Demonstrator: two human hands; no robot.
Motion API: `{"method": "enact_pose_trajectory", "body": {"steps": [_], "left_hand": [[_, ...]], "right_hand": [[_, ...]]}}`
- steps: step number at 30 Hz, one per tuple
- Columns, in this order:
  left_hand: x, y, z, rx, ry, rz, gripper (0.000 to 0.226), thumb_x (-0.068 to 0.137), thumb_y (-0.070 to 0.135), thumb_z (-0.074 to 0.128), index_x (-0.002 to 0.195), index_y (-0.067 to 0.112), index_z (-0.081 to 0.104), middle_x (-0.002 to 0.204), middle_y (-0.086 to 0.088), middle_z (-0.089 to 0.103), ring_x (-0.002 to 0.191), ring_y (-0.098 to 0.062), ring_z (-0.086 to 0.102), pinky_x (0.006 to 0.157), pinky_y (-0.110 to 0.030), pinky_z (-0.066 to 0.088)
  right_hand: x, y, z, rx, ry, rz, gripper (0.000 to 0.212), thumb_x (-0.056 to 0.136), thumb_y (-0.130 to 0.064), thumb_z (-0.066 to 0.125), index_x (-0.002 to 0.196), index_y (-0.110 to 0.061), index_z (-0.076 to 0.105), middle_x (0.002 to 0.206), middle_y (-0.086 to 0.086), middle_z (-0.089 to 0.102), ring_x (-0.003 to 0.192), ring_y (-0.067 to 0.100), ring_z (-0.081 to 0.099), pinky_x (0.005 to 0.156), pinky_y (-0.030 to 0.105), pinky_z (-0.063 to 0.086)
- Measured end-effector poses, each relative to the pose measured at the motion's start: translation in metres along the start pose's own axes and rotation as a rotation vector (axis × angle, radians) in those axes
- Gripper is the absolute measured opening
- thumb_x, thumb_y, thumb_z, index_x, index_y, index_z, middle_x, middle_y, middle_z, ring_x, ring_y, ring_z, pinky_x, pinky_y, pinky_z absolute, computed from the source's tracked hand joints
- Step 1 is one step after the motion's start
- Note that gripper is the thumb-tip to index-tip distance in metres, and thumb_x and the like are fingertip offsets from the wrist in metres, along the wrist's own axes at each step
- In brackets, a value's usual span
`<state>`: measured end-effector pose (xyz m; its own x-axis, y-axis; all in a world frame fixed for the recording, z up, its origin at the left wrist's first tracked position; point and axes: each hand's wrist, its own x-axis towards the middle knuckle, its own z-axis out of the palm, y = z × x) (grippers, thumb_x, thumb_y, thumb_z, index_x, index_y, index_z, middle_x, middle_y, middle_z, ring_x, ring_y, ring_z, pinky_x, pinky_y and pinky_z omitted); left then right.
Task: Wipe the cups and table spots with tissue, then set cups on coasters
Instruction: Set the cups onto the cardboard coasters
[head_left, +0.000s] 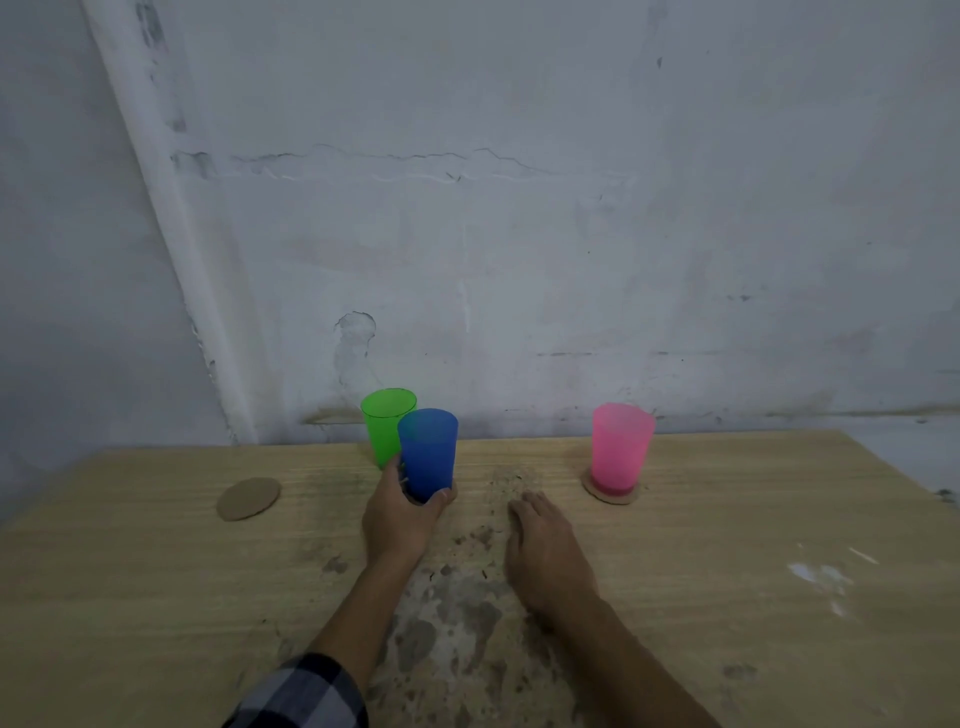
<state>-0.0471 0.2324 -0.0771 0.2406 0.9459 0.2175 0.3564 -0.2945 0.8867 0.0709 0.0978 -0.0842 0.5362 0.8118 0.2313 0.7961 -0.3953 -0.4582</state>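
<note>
The blue cup is gripped low on its body by the left hand, with the thumb curled across the near side and the fingers wrapped round the far left. The cup is held upright; its base is hidden by the hand, so contact with the table cannot be told. The left forearm is stretched forward from a checked sleeve. The right hand is laid palm down on the table with its fingers straight and nothing held, between the blue cup and the pink cup.

3 translucent plastic cups are seen, all upright. The green cup is placed just behind the blue one and is partly covered by it. The pink cup is set on a round cork coaster at the right. A 2nd coaster is left bare at the left, well apart from the cups. A grey, worn patch is spread over the pale wooden table between the 2 forearms.
</note>
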Motion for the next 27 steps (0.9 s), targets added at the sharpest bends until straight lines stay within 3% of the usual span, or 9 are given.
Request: {"method": "enact_pose_trajectory", "body": {"steps": [5, 8, 11, 13, 16, 19, 21, 24, 27], "left_hand": [[-0.002, 0.001, 0.002, -0.024, 0.000, 0.020, 0.080, 0.067, 0.037, 0.086, 0.135, 0.020, 0.048, 0.117, 0.001, 0.067, 0.098, -0.017, 0.066, 0.077, -0.030, 0.054], [-0.004, 0.000, -0.004, -0.063, -0.005, -0.001, 0.084, 0.065, 0.031, 0.087, 0.137, 0.019, 0.045, 0.119, 0.005, 0.059, 0.100, -0.015, 0.062, 0.083, -0.036, 0.056], [-0.013, -0.005, -0.018, -0.048, 0.002, -0.042, 0.055, 0.078, 0.017, 0.076, 0.128, 0.017, 0.053, 0.116, 0.002, 0.062, 0.096, -0.013, 0.060, 0.080, -0.027, 0.050], [-0.020, -0.012, -0.031, 0.004, -0.025, -0.023, 0.031, 0.086, 0.015, 0.068, 0.116, 0.017, 0.063, 0.107, 0.001, 0.068, 0.092, -0.010, 0.062, 0.078, -0.019, 0.046], [-0.024, -0.023, -0.053, 0.101, -0.108, 0.083, 0.018, 0.086, 0.015, 0.063, 0.101, 0.021, 0.070, 0.099, 0.007, 0.069, 0.093, -0.008, 0.064, 0.079, -0.014, 0.045], [-0.024, -0.036, -0.078, 0.302, -0.106, 0.222, 0.018, 0.082, 0.022, 0.059, 0.095, 0.021, 0.071, 0.098, 0.002, 0.068, 0.092, -0.017, 0.062, 0.084, -0.030, 0.049], [-0.027, -0.044, -0.089, 0.476, -0.100, 0.295, 0.031, 0.083, 0.036, 0.047, 0.102, 0.026, 0.068, 0.104, 0.002, 0.066, 0.094, -0.022, 0.060, 0.083, -0.036, 0.049], [-0.035, -0.052, -0.094, 0.614, -0.155, 0.331, 0.041, 0.090, 0.042, 0.031, 0.119, 0.031, 0.058, 0.124, 0.006, 0.056, 0.113, -0.019, 0.052, 0.094, -0.037, 0.041], [-0.040, -0.051, -0.091, 0.632, -0.161, 0.284, 0.035, 0.095, 0.038, 0.035, 0.126, 0.032, 0.051, 0.134, 0.007, 0.048, 0.124, -0.016, 0.042, 0.104, -0.036, 0.032]], "right_hand": [[0.000, 0.002, -0.002, 0.004, 0.031, -0.035, 0.046, 0.099, -0.016, 0.037, 0.145, -0.012, 0.043, 0.154, 0.006, 0.037, 0.145, 0.019, 0.027, 0.119, 0.027, 0.015], [0.002, 0.004, -0.006, 0.057, 0.097, -0.062, 0.034, 0.095, -0.018, 0.048, 0.126, -0.016, 0.061, 0.129, 0.002, 0.061, 0.119, 0.014, 0.051, 0.108, 0.025, 0.036], [-0.001, 0.002, -0.007, 0.064, 0.175, -0.131, 0.017, 0.092, -0.028, 0.056, 0.100, -0.024, 0.071, 0.091, -0.007, 0.069, 0.084, 0.009, 0.056, 0.085, 0.032, 0.050], [-0.004, -0.007, -0.006, 0.079, 0.158, -0.176, 0.021, 0.095, -0.036, 0.052, 0.100, -0.026, 0.070, 0.086, -0.007, 0.069, 0.077, 0.010, 0.057, 0.080, 0.031, 0.050], [-0.004, -0.038, -0.001, 0.144, 0.055, -0.325, 0.024, 0.098, -0.034, 0.048, 0.109, -0.024, 0.067, 0.093, -0.002, 0.071, 0.081, 0.013, 0.061, 0.074, 0.028, 0.049], [0.010, -0.084, 0.000, 0.192, -0.020, -0.505, 0.025, 0.097, -0.024, 0.050, 0.115, -0.018, 0.067, 0.098, 0.003, 0.071, 0.087, 0.020, 0.066, 0.075, 0.033, 0.052], [0.026, -0.111, -0.005, 0.200, 0.041, -0.577, 0.025, 0.094, -0.016, 0.053, 0.113, -0.015, 0.068, 0.097, 0.004, 0.072, 0.088, 0.023, 0.065, 0.074, 0.037, 0.053], [0.057, -0.147, -0.018, 0.205, 0.129, -0.548, 0.032, 0.091, -0.004, 0.049, 0.115, -0.012, 0.068, 0.106, 0.006, 0.072, 0.099, 0.025, 0.062, 0.086, 0.041, 0.051], [0.092, -0.162, -0.025, -0.040, 0.120, -0.441, 0.034, 0.094, -0.012, 0.046, 0.124, -0.014, 0.060, 0.119, 0.008, 0.065, 0.109, 0.029, 0.055, 0.091, 0.043, 0.042]]}}
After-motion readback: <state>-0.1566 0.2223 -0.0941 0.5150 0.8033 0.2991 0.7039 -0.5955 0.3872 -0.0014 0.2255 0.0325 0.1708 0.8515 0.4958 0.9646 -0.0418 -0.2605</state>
